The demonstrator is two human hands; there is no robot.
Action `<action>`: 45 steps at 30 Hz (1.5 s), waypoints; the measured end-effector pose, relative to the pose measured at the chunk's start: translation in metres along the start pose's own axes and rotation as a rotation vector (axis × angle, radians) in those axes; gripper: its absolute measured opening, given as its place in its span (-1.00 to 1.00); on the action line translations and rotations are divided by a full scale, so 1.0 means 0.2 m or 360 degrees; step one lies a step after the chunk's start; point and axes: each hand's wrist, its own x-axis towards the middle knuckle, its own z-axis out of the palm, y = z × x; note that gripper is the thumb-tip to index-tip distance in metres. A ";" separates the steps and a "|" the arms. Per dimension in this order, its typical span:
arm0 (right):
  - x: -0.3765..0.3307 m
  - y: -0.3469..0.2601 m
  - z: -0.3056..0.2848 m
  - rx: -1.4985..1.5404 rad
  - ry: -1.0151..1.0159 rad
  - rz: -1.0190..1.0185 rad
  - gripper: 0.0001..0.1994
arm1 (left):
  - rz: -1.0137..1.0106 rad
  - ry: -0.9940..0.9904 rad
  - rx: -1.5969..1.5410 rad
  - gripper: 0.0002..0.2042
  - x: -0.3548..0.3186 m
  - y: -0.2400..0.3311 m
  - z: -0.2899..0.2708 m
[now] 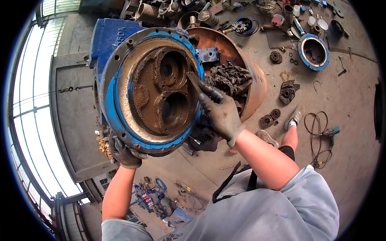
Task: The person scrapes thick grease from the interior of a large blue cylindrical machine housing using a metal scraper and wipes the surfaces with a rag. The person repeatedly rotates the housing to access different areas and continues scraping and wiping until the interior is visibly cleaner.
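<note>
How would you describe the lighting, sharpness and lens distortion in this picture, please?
In the head view, the tall white windows at left are washed out by glare, and their frames bow with the fisheye lens; in the same view, the round, blue-rimmed metal housing is clear but its bores sink into shadow, and the grey-gloved right hand shows no obvious blur.

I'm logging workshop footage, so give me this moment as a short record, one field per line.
Right hand: gloved, gripping a narrow flat tool
Tool position: at the right side of the housing's face; exact contact unclear
Left hand: gloved, at the housing's lower left rim
Workpiece: blue-rimmed housing, brown-caked face, two round openings one above the other
Beside it: rust-coloured curved shell with dark cloth inside
Floor, right: green corded power tool; blue-rimmed ring part
</note>
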 end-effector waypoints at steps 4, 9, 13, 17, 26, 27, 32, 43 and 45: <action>0.13 -0.05 -0.02 0.0013 -0.0095 -0.0068 -0.51 | 0.0228 -0.0002 0.0230 -0.50 0.01 0.02 -0.01; 0.16 -0.09 -0.08 -0.0337 -0.0139 -0.0191 -0.50 | 0.0319 -0.0003 0.0324 -0.44 0.03 0.04 -0.03; 0.29 -0.21 -0.10 -0.0361 -0.0204 -0.0283 -0.50 | 0.0364 -0.0015 0.0382 -0.40 0.04 0.05 -0.05; 0.35 -0.14 -0.21 -0.0436 -0.0303 -0.0313 -0.52 | 0.0387 -0.0028 0.0423 -0.35 0.04 0.06 -0.07; 0.47 -0.26 -0.28 -0.0592 -0.0538 -0.0307 -0.54 | 0.0363 -0.0105 0.0473 -0.23 0.01 0.09 -0.11; 0.50 -0.30 -0.27 -0.0666 -0.0561 -0.0398 -0.56 | 0.0361 -0.0103 0.0483 -0.22 0.01 0.08 -0.11; 0.62 -0.33 -0.34 -0.0827 -0.0689 -0.0529 -0.61 | 0.0381 -0.0037 0.0629 -0.22 0.01 0.10 -0.10; 0.80 -0.43 -0.35 -0.1072 -0.0992 -0.1032 -0.62 | 0.0039 -0.0062 0.0424 -0.45 -0.09 0.09 -0.08; 0.81 -0.52 -0.27 -0.1010 -0.1046 -0.1119 -0.62 | -0.0002 -0.0093 0.0410 -0.49 -0.12 0.06 -0.07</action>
